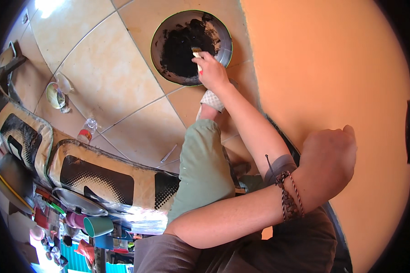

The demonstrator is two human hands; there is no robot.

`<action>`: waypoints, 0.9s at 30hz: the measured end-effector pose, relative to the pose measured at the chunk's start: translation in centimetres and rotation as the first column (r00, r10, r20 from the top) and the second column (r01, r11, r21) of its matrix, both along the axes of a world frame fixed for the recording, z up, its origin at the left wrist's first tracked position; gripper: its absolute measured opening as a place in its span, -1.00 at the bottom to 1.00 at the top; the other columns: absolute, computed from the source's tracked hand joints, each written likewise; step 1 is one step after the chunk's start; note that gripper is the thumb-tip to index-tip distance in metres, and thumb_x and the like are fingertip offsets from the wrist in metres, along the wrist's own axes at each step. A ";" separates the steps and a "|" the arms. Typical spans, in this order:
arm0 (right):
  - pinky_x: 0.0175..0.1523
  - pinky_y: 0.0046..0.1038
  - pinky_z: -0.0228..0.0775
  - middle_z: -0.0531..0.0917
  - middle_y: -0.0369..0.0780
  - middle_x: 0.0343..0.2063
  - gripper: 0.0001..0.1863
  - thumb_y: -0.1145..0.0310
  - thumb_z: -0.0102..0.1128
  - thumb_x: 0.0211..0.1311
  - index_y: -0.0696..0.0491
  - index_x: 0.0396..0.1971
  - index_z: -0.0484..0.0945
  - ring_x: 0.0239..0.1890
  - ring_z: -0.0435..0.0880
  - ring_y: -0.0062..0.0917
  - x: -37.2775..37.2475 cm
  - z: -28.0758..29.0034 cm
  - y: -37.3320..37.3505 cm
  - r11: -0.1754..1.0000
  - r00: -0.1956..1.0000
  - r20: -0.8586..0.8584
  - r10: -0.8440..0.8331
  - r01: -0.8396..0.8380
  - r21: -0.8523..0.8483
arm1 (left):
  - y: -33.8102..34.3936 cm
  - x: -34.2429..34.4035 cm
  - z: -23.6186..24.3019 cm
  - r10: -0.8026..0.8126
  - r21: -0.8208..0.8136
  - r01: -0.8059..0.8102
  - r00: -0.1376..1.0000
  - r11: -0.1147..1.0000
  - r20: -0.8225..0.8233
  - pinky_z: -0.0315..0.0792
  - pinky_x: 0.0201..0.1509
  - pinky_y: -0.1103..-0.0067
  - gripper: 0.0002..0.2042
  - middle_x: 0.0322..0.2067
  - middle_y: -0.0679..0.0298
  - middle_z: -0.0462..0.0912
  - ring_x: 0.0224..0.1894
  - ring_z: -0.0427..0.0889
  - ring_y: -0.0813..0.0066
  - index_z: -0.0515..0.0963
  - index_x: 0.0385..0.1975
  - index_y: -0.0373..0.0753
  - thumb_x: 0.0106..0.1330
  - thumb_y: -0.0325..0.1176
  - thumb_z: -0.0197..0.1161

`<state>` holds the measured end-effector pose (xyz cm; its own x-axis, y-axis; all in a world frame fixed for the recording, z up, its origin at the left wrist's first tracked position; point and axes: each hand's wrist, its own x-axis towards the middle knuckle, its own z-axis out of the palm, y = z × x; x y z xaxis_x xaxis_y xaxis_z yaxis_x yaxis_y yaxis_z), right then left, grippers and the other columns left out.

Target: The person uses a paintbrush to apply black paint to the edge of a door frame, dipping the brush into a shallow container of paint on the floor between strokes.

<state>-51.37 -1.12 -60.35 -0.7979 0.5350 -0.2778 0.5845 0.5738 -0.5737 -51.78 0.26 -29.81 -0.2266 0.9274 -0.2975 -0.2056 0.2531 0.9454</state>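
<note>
A round, shallow pan [223,55] with a thin greenish rim rests on the tiled floor, its inside smeared with black paint-like stuff. My right hand [212,72] is closed around the pale handle of a small brush [196,51], whose bristles are down on the black layer. Crossing in front of my right arm, my left forearm wears braided bracelets [290,200]. My left hand [328,157] is bent at the wrist near the orange wall. Its fingers curl into a loose fist, mostly hidden behind the back of the hand, and nothing shows in it.
A green trouser leg [202,159] ends in a pale checked shoe or sock [212,100] beside the pan. A clear bottle [87,129], a clear plastic container [55,94] and a thin white stick [168,154] lie leftward. Behind are a padded beige-black seat [118,157] and a green cup [98,226].
</note>
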 end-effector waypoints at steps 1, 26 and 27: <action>0.01 -0.30 0.44 0.50 -0.17 -0.06 -0.72 0.56 0.07 0.02 0.03 -0.23 0.62 0.00 0.52 -0.29 0.9 0.0 -0.1 0.999 0.997 0.061 0.039 -0.039 -0.008 | 0.1 -0.1 0.2 0.006 0.009 -0.006 1.000 1.000 0.005 0.40 -0.53 0.35 -0.79 -0.72 0.10 0.47 -0.62 0.53 0.17 0.37 -0.53 -0.35 0.18 -0.32 0.13; -0.04 -0.27 0.46 0.57 -0.11 -0.18 -0.74 0.55 0.06 -0.05 0.09 -0.31 0.61 -0.20 0.60 -0.17 -0.3 1.1 0.2 0.998 0.999 0.050 -0.008 0.011 -0.058 | -0.2 -0.8 -0.2 0.087 0.016 -0.088 0.995 0.996 0.037 0.38 -0.55 0.34 -0.81 -0.73 0.09 0.46 -0.63 0.52 0.15 0.37 -0.50 -0.37 0.16 -0.35 0.13; -0.02 -0.28 0.46 0.56 -0.10 -0.15 -0.74 0.55 0.06 -0.04 0.08 -0.30 0.62 -0.16 0.59 -0.18 -0.8 1.3 0.0 0.997 0.995 0.102 0.002 0.007 -0.082 | -0.2 -0.9 -0.3 0.088 0.005 -0.088 0.996 0.996 0.030 0.38 -0.55 0.34 -0.81 -0.73 0.09 0.46 -0.63 0.52 0.15 0.37 -0.51 -0.37 0.16 -0.35 0.14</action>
